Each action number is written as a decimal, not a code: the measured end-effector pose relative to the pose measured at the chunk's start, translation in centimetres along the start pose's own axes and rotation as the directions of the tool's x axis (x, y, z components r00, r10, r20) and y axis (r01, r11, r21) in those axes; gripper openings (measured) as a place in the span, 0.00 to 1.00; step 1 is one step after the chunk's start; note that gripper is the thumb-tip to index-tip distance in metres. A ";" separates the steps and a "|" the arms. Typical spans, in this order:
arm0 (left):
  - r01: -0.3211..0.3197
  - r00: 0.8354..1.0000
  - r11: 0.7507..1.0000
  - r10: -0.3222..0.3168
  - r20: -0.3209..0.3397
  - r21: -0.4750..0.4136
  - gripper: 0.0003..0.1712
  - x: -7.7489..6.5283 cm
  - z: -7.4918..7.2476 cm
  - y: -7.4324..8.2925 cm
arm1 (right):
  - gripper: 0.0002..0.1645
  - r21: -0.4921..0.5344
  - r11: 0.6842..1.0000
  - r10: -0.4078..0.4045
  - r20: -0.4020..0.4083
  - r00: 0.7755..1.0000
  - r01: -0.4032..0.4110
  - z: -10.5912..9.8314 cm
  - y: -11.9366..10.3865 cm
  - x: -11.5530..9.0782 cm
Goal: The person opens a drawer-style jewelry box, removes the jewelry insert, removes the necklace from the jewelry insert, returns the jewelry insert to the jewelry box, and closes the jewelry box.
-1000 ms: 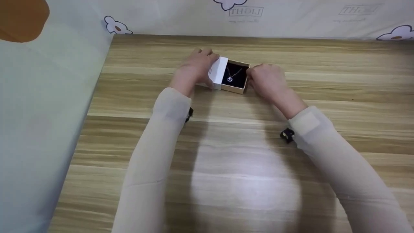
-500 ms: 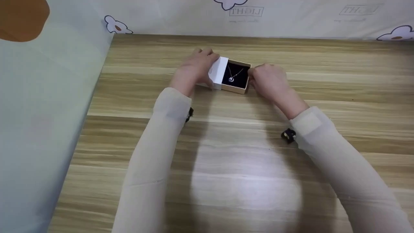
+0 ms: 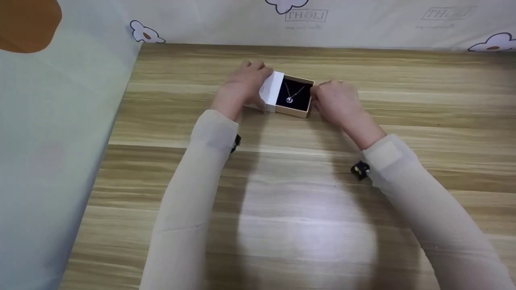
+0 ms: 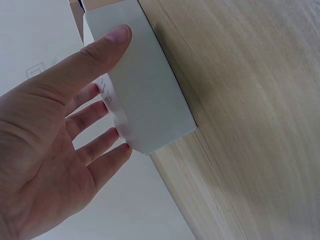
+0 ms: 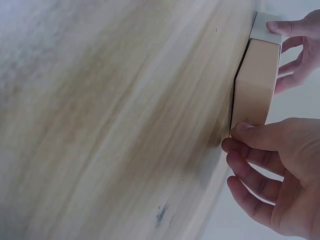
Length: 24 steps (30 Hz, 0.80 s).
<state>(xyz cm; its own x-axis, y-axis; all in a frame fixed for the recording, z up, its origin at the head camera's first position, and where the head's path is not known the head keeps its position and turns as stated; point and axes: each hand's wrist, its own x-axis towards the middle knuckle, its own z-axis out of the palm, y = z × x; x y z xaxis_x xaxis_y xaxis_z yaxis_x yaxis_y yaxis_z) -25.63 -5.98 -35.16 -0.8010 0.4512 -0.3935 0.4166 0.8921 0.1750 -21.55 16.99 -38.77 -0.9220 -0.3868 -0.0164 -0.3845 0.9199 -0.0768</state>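
A small jewelry box lies on the table, its tan inner tray point(image 3: 292, 112) partly out of its white sleeve point(image 3: 275, 89). Inside the tray, a silver necklace point(image 3: 289, 99) with a round pendant rests on black padding. My left hand point(image 3: 242, 86) grips the sleeve from the left; in the left wrist view the thumb presses its near side and the fingers touch the other side. At the tray's right end, my right hand point(image 3: 336, 100) pinches with thumb and forefinger. The right wrist view shows the thumb of that hand point(image 5: 290, 170) at the tan tray's point(image 5: 256, 82) corner.
The table point(image 3: 298, 169) has a wood-grain top. A pale cloth point(image 3: 225, 22) printed with flowers and lettering stands behind it and along the left. Both forearms, in light sleeves, reach in from the front with a dark device point(image 3: 360, 170) at the right wrist.
The tan tray, with the necklace in it, has slid slightly right out of the white sleeve. My right hand has moved right with it; my left hand stays in place.
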 end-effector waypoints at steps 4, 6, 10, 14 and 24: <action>0.002 1.000 1.000 -0.002 -0.003 -0.005 0.56 0.0 0.0 0.1 | 0.07 0.005 1.000 0.001 -0.006 1.000 -0.001 0.0 0.0 -0.1; 0.002 1.000 1.000 -0.002 -0.002 -0.003 0.57 0.0 0.0 0.1 | 0.07 0.010 1.000 0.003 -0.015 1.000 -0.002 0.0 0.0 -0.1; 0.000 1.000 1.000 0.000 0.012 0.006 0.57 0.0 -0.1 0.0 | 0.07 0.013 1.000 0.008 -0.025 1.000 -0.007 0.1 0.0 -0.2; -0.004 1.000 1.000 0.004 0.023 0.012 0.56 0.1 -0.1 0.0 | 0.07 0.014 1.000 0.017 -0.021 1.000 -0.017 0.1 -0.1 -0.2; -0.009 1.000 1.000 0.009 0.011 0.014 0.56 0.1 0.0 -0.1 | 0.07 -0.005 1.000 0.017 -0.007 1.000 -0.017 0.1 0.1 -0.1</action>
<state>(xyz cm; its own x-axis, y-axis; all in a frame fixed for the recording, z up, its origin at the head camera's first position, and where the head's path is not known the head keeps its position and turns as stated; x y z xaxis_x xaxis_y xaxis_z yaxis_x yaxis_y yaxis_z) -25.73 -6.00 -35.21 -0.7925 0.4589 -0.4017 0.4296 0.8875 0.1664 -21.51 17.11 -38.87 -0.9288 -0.3704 -0.0112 -0.3688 0.9268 -0.0711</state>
